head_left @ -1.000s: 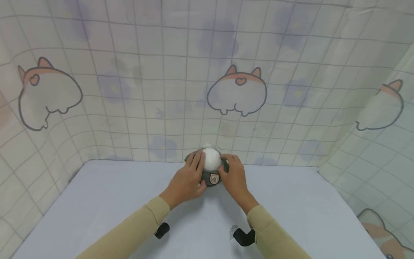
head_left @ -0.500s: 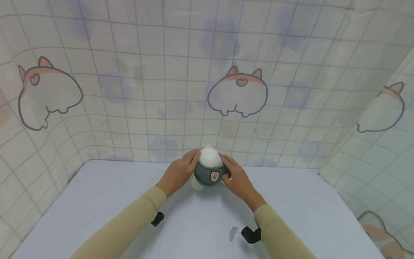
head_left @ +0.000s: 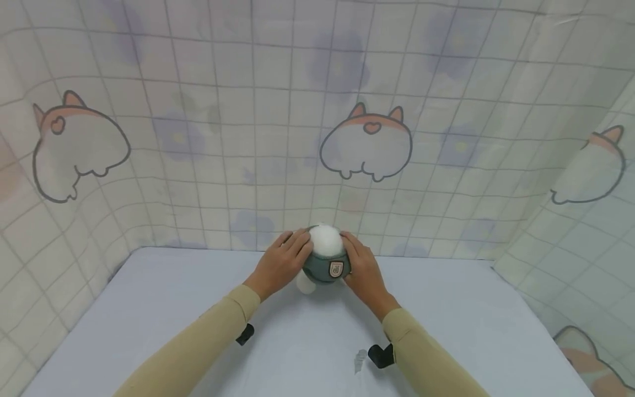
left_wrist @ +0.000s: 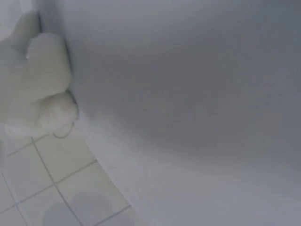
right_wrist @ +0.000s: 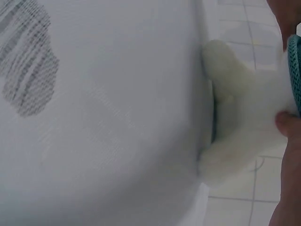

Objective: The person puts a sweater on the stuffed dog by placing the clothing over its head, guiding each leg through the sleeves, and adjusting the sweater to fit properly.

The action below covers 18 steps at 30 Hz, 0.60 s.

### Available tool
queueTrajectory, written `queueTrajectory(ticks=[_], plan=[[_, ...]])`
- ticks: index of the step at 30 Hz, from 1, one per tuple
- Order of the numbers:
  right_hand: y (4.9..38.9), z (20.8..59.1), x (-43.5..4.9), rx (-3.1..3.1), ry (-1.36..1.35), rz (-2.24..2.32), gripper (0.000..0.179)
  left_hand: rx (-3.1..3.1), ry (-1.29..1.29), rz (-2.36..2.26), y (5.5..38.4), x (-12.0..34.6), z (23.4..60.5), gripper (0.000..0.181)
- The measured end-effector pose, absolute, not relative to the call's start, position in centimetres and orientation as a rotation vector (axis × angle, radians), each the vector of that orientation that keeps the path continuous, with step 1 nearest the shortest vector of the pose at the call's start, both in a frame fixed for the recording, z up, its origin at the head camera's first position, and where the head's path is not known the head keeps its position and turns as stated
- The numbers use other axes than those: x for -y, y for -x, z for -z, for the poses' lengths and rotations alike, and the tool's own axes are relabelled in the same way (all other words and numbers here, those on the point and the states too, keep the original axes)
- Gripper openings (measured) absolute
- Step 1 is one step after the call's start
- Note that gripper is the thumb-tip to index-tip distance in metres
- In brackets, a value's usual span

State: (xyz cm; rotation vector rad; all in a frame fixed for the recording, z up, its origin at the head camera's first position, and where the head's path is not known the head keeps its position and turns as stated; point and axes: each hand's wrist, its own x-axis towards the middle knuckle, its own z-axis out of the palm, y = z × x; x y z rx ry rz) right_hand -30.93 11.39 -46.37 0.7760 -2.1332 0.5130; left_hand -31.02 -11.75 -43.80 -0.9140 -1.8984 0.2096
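A white plush toy (head_left: pixel 324 240) stands at the far edge of the white table, with a teal knitted garment (head_left: pixel 323 269) bearing a pale shield badge around it. My left hand (head_left: pixel 284 259) holds the garment at its left side, fingers bent over the edge. On the opposite side my right hand (head_left: pixel 364 267) grips it, the thumb (right_wrist: pixel 288 123) against the plush below the knit in the right wrist view. The toy's white legs (left_wrist: pixel 47 70) touch the tabletop in the left wrist view; that view shows no part of the left hand.
The white table (head_left: pixel 198 309) spreads out below both forearms. A grey smudge (head_left: pixel 360 360) marks its cloth, close to the black strap end (head_left: pixel 381 356) at the right wrist. Behind the table hangs a checked curtain (head_left: pixel 278 138) printed with corgis.
The hands first drew apart around the plush toy, then closed in on its sides again. The teal garment's front came into fuller view, and its badge shifted slightly right.
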Motion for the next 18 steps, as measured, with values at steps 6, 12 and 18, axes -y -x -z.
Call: queueTrajectory(ticks=[6,12,18], plan=[[31.0,47.2,-11.6,2.091,-0.761,-0.456,0.078,1.91,0.989,-0.095,31.0,11.6,43.8,0.013],[29.9,46.7,-11.7,1.98,-0.78,-0.658,0.075,1.876,1.031,0.139,30.4,11.6,42.6,0.03],[29.4,45.0,-11.1,1.91,-0.773,-0.803,0.061,1.848,0.966,0.253,30.2,11.8,41.0,0.04]])
